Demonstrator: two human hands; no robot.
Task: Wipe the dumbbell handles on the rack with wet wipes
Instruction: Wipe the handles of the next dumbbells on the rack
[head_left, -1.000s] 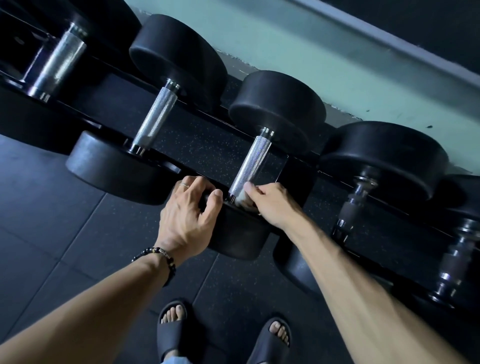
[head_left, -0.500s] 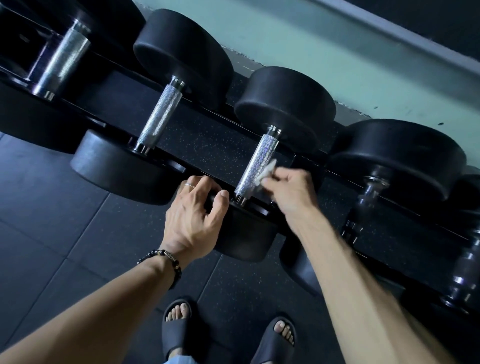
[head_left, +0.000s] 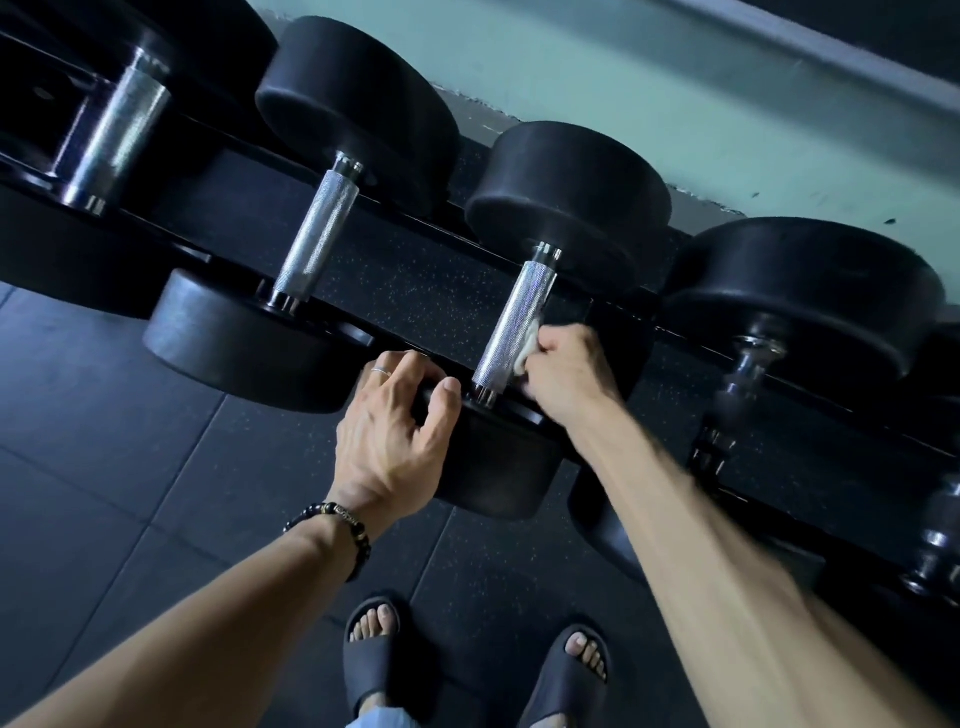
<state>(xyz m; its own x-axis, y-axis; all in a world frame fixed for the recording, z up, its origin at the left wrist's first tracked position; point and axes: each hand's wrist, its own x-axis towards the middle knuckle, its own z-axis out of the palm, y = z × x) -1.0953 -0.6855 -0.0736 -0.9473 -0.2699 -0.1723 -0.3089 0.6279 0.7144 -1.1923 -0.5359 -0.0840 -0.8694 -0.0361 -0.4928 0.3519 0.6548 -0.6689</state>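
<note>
A black dumbbell with a knurled silver handle (head_left: 517, 322) lies across the rack in the middle of the view. My right hand (head_left: 569, 371) pinches a small white wet wipe (head_left: 527, 345) and presses it against the lower right side of that handle. My left hand (head_left: 395, 431) grips the rim of the dumbbell's near black head (head_left: 498, 462), fingers curled over its edge. A ring and a beaded bracelet are on the left hand and wrist.
More dumbbells lie on the black rack (head_left: 415, 280): one with a silver handle (head_left: 317, 239) to the left, a thicker one (head_left: 111, 140) at far left, dark-handled ones (head_left: 737, 395) to the right. A pale green wall (head_left: 623, 93) runs behind. My sandalled feet (head_left: 374, 649) stand on dark rubber floor tiles.
My right hand with the wipe went from the handle's near end up along its right side, then slid partway back down. My left hand kept its grip on the near head.
</note>
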